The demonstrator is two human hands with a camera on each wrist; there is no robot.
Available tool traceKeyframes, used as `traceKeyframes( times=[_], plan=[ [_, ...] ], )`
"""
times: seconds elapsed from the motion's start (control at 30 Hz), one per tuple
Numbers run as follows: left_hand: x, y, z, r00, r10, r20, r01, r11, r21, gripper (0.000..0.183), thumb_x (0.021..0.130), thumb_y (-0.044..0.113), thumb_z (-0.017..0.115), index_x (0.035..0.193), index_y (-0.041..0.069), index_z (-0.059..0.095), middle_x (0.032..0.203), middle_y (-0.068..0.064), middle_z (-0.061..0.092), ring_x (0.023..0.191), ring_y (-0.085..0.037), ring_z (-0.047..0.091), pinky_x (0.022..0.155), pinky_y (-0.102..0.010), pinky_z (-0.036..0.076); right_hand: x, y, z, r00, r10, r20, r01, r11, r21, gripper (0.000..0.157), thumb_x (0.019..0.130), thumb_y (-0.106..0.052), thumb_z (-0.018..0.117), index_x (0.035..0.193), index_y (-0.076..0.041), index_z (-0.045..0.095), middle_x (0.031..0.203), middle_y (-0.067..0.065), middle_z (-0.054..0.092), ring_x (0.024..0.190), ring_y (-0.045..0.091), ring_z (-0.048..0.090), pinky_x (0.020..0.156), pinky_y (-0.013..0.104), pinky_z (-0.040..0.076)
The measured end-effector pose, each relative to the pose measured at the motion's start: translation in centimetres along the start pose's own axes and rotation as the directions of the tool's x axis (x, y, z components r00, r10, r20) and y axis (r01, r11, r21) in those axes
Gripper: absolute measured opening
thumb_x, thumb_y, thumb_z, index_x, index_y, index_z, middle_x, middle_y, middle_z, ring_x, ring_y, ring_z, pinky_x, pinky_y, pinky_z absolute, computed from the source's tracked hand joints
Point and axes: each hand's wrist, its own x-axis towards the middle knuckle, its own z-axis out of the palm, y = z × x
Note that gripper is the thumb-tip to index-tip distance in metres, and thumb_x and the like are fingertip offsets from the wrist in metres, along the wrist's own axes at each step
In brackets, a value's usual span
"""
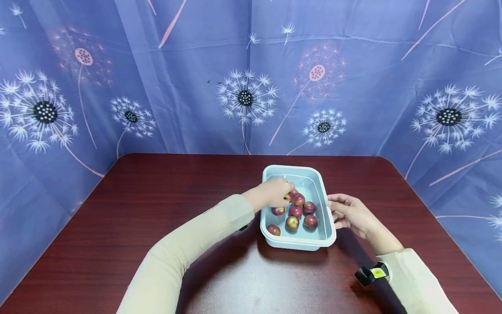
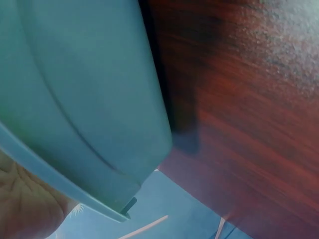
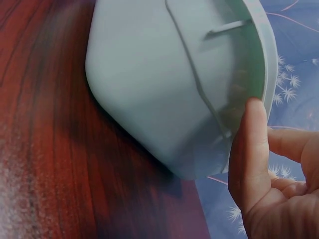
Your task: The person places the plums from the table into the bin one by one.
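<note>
A light blue plastic basin (image 1: 298, 244) stands on the table, holding several dark red plums (image 1: 296, 211) with yellowish patches. My left hand (image 1: 274, 192) reaches in over its left side, fingers bent down round a yellow-and-red plum (image 1: 287, 197) that they partly cover. In the left wrist view the basin's outer wall (image 2: 99, 89) hides the fingertips, and only part of the palm (image 2: 30, 199) shows. At the right rim, my right hand (image 1: 353, 213) holds the basin's edge; the right wrist view shows its fingers (image 3: 254, 144) at the rim (image 3: 270, 55).
The dark red wooden table (image 1: 188, 174) has a glossy bright patch near its front. A blue curtain (image 1: 188, 87) with dandelion prints hangs behind and along both sides. A black wrist device (image 1: 370, 274) sits at the right sleeve.
</note>
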Motion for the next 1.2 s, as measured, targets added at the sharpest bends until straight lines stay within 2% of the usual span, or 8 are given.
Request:
traceKeyframes(
  times=[0.27, 0.5, 0.6, 0.83, 0.97, 1.03, 1.1, 1.2],
  plan=[
    [-0.3, 0.0, 0.4, 0.998, -0.055, 0.026, 0.056, 0.998, -0.014, 0.027, 0.089, 0.021, 0.063, 0.113, 0.010, 0.060, 0.098, -0.004, 0.061, 0.086, -0.014, 0.054, 0.074, -0.026, 0.047, 0.0, -0.1, 0.4, 1.000, 0.013, -0.008, -0.014, 1.000, -0.018, 0.047, 0.099, -0.016, 0.051, 0.129, 0.015, 0.034, 0.081, -0.002, 0.066, 0.065, 0.007, 0.063, 0.059, 0.026, 0.057],
    [-0.6, -0.3, 0.1, 0.998, -0.051, -0.026, 0.049, 0.996, -0.070, 0.026, 0.089, 0.020, 0.062, 0.111, 0.008, 0.061, 0.092, -0.003, 0.059, 0.083, -0.014, 0.053, 0.073, -0.025, 0.046, 0.1, -0.2, 0.5, 1.000, 0.006, 0.008, -0.006, 1.000, -0.001, 0.042, 0.098, -0.014, 0.050, 0.127, 0.014, 0.037, 0.084, -0.001, 0.065, 0.065, 0.008, 0.064, 0.059, 0.027, 0.057],
    [-0.9, -0.4, -0.3, 0.997, -0.051, -0.051, 0.045, 0.994, -0.103, 0.028, 0.089, 0.019, 0.060, 0.114, 0.007, 0.061, 0.099, -0.005, 0.062, 0.085, -0.014, 0.054, 0.075, -0.025, 0.046, 0.3, -0.1, 0.4, 1.000, 0.003, 0.006, -0.003, 1.000, -0.012, 0.041, 0.098, -0.014, 0.050, 0.126, 0.014, 0.038, 0.084, -0.001, 0.065, 0.065, 0.008, 0.064, 0.059, 0.027, 0.057],
    [-1.8, -0.9, -1.1, 0.989, -0.090, -0.117, 0.075, 0.989, -0.126, 0.036, 0.092, 0.022, 0.057, 0.125, 0.009, 0.056, 0.119, -0.007, 0.059, 0.090, -0.015, 0.056, 0.077, -0.028, 0.049, 0.5, -0.4, 0.0, 0.999, -0.024, -0.036, 0.017, 0.981, -0.193, 0.048, 0.098, -0.017, 0.051, 0.128, 0.016, 0.036, 0.077, 0.000, 0.063, 0.062, 0.008, 0.063, 0.058, 0.030, 0.057],
    [-2.5, -1.0, -1.5, 0.979, -0.107, -0.173, 0.090, 0.991, -0.101, 0.034, 0.093, 0.025, 0.058, 0.124, 0.011, 0.056, 0.120, -0.006, 0.057, 0.096, -0.016, 0.057, 0.079, -0.030, 0.051, 0.7, -1.1, -0.1, 0.993, -0.081, -0.089, 0.045, 0.937, -0.346, 0.045, 0.097, -0.017, 0.053, 0.127, 0.015, 0.041, 0.080, 0.006, 0.063, 0.062, 0.010, 0.063, 0.057, 0.034, 0.057],
    [-2.9, -1.1, -1.6, 0.974, -0.111, -0.199, 0.097, 0.992, -0.081, 0.033, 0.093, 0.026, 0.058, 0.123, 0.012, 0.056, 0.120, -0.005, 0.057, 0.099, -0.016, 0.057, 0.081, -0.031, 0.051, 0.7, -1.6, -0.1, 0.983, -0.132, -0.130, 0.061, 0.892, -0.447, 0.043, 0.096, -0.018, 0.054, 0.125, 0.013, 0.044, 0.083, 0.010, 0.063, 0.065, 0.011, 0.062, 0.056, 0.033, 0.057],
    [-3.3, -1.2, -1.8, 0.967, -0.116, -0.227, 0.105, 0.993, -0.057, 0.034, 0.093, 0.028, 0.057, 0.123, 0.013, 0.056, 0.118, -0.005, 0.057, 0.100, -0.017, 0.057, 0.083, -0.032, 0.050, 0.6, -2.3, 0.0, 0.967, -0.191, -0.171, 0.066, 0.831, -0.553, 0.042, 0.095, -0.021, 0.056, 0.123, 0.010, 0.048, 0.087, 0.017, 0.064, 0.066, 0.014, 0.062, 0.056, 0.032, 0.056],
    [-4.2, -1.5, -2.1, 0.954, -0.122, -0.272, 0.117, 0.993, -0.034, 0.035, 0.093, 0.030, 0.058, 0.123, 0.012, 0.056, 0.117, -0.005, 0.057, 0.101, -0.019, 0.057, 0.084, -0.035, 0.049, 0.6, -3.4, 0.4, 0.930, -0.314, -0.192, 0.086, 0.693, -0.715, 0.041, 0.094, -0.025, 0.059, 0.120, 0.006, 0.053, 0.095, 0.023, 0.066, 0.075, 0.023, 0.065, 0.064, 0.036, 0.055]
  ],
)
